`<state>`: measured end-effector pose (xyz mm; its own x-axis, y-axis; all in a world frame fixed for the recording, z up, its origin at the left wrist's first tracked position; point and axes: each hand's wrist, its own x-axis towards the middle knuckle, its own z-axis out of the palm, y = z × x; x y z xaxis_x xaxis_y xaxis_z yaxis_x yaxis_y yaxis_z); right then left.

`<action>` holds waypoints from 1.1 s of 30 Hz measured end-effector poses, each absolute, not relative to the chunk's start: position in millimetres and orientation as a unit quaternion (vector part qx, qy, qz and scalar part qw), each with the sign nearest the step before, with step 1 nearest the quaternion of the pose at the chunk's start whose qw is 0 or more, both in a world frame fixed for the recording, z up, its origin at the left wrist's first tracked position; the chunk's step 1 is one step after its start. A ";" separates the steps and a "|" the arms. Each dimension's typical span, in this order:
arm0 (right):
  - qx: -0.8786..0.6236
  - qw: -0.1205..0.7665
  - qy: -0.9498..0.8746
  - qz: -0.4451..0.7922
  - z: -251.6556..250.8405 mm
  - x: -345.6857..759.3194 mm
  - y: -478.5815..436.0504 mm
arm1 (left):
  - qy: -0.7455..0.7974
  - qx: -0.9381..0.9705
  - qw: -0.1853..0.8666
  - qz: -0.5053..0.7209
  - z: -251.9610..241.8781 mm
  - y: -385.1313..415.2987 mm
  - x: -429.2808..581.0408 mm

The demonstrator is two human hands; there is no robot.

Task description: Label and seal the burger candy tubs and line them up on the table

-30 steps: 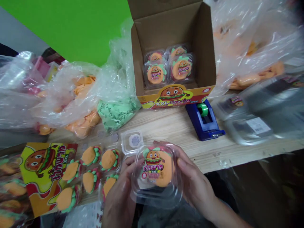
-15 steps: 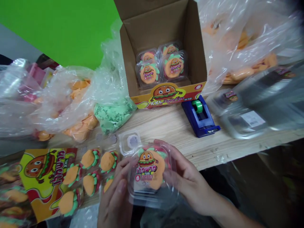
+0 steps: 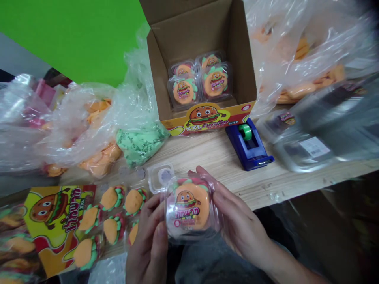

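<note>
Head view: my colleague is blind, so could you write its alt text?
A left hand and a right hand hold a clear container with a cartoon-burger label. Behind, an open carton holds four similar packs; a blue tape dispenser sits nearby.

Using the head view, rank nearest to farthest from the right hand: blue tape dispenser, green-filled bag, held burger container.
1. Held burger container, touching the right hand.
2. Blue tape dispenser, ahead on the bench.
3. Green-filled bag, off to the left.
</note>
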<state>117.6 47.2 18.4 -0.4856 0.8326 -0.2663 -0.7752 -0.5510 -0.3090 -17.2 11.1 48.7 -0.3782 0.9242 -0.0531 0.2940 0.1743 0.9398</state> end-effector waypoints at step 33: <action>-0.443 0.575 -0.321 0.608 7.1 106.7 28.1 | 0.629 0.278 0.463 0.560 34.3 -9.9 -8.0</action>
